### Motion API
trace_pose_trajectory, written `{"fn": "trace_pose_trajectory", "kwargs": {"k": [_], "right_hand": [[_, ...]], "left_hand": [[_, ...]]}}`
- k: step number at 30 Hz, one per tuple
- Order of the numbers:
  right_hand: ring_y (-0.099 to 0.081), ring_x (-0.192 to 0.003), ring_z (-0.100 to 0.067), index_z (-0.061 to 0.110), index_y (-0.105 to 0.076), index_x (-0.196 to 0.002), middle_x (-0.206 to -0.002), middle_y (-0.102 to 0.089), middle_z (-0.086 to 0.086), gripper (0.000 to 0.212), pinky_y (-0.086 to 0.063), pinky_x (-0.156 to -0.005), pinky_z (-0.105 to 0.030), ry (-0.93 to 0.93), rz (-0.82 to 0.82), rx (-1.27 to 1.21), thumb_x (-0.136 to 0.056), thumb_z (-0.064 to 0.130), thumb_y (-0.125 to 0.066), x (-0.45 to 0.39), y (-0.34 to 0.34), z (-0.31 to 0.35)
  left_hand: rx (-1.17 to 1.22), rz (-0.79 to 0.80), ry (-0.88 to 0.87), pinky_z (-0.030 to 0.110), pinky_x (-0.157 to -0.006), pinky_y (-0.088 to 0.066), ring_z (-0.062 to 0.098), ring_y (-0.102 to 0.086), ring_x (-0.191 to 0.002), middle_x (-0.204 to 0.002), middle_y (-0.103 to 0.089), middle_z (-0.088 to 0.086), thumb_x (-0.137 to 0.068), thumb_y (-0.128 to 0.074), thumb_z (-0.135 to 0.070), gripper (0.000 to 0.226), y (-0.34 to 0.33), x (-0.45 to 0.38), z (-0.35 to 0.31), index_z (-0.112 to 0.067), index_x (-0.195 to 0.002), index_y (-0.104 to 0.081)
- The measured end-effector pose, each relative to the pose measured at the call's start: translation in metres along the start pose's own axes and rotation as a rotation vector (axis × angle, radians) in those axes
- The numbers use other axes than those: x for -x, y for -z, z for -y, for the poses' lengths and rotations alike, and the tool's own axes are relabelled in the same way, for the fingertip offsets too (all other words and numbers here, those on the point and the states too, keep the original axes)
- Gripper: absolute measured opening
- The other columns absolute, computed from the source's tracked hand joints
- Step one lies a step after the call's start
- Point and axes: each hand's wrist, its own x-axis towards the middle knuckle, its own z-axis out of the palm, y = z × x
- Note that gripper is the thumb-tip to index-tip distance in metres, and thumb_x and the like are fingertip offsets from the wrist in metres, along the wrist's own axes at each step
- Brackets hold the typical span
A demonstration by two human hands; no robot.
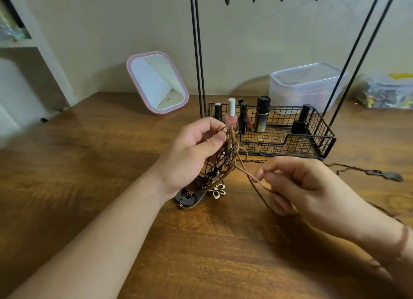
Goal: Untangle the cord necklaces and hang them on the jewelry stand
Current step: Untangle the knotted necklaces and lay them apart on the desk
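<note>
A tangle of brown and black cord necklaces (230,157) hangs from my left hand (196,151), which pinches its top above the wooden table (111,164). Its pendants, a pale flower (218,191) and a dark disc (186,200), touch the table. My right hand (299,184) pinches one brown cord (250,178) pulled out of the tangle to the right; the cord runs on across my right wrist. The black wire jewelry stand (199,52) rises behind, its hooks at the top edge of the frame. Another dark necklace (380,174) lies on the table at right.
The stand's wire basket base (290,142) holds nail polish bottles and a lipstick. A pink-framed mirror (157,81) leans on the wall at left. A clear plastic box (308,84) and a bag (384,90) sit behind at right. White shelving stands far left.
</note>
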Motion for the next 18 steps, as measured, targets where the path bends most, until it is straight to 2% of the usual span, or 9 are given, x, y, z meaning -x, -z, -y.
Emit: {"fn": "trace_pose_trajectory", "kwargs": {"k": [3,6,9,12,16,18], "right_hand": [[-0.049,-0.042,-0.005,0.029,-0.071,-0.087,-0.049,-0.059,0.001,0.007,-0.040,-0.045,-0.017,0.013,0.051,0.122,-0.088,0.025,-0.066,0.000,0.002,0.006],[-0.051,-0.048,-0.006,0.033,-0.072,-0.083,-0.058,-0.062,0.009,0.004,-0.037,-0.045,-0.013,0.029,0.063,0.237,-0.080,0.031,-0.074,0.003,0.000,0.013],[-0.060,-0.061,-0.012,0.036,-0.065,-0.082,-0.074,-0.066,0.017,0.014,-0.045,-0.048,-0.017,0.057,-0.009,0.362,-0.074,0.045,-0.073,0.007,0.000,0.018],[-0.063,-0.067,-0.010,0.039,-0.060,-0.082,-0.076,-0.067,0.022,0.015,-0.046,-0.050,-0.015,0.055,-0.069,0.454,-0.077,0.052,-0.064,0.010,0.004,0.024],[-0.061,-0.062,0.009,0.046,-0.064,-0.086,-0.065,-0.067,0.030,0.013,-0.041,-0.051,-0.014,0.001,-0.114,0.611,-0.078,0.055,-0.067,0.010,0.007,0.022],[-0.059,-0.064,0.014,0.049,-0.067,-0.091,-0.061,-0.065,0.030,0.013,-0.039,-0.052,-0.012,-0.042,-0.120,0.670,-0.080,0.054,-0.063,0.010,0.007,0.020]], "left_hand": [[0.077,0.022,-0.003,0.024,-0.061,-0.049,0.012,-0.052,-0.065,-0.076,-0.053,0.007,-0.098,-0.045,-0.008,0.012,-0.002,0.001,-0.001,-0.002,-0.097,-0.054],[0.054,0.023,0.002,0.024,-0.060,-0.049,0.013,-0.051,-0.067,-0.075,-0.051,0.005,-0.102,-0.041,-0.009,0.012,-0.004,0.002,0.000,-0.004,-0.098,-0.052],[0.046,-0.011,0.030,0.022,-0.054,-0.045,0.012,-0.047,-0.065,-0.076,-0.042,0.009,-0.104,-0.035,-0.007,0.015,-0.007,0.003,-0.001,-0.006,-0.099,-0.049],[0.085,-0.056,0.035,0.021,-0.049,-0.042,0.010,-0.047,-0.060,-0.075,-0.040,0.010,-0.105,-0.031,-0.010,0.017,-0.008,0.004,-0.004,-0.007,-0.101,-0.048],[0.182,-0.093,0.022,0.024,-0.058,-0.045,0.012,-0.053,-0.065,-0.073,-0.054,0.006,-0.105,-0.029,-0.014,0.023,-0.004,0.003,-0.003,-0.007,-0.094,-0.049],[0.237,-0.101,0.014,0.027,-0.063,-0.050,0.013,-0.058,-0.071,-0.079,-0.061,0.002,-0.104,-0.029,-0.016,0.027,-0.002,0.003,-0.003,-0.010,-0.090,-0.052]]}}
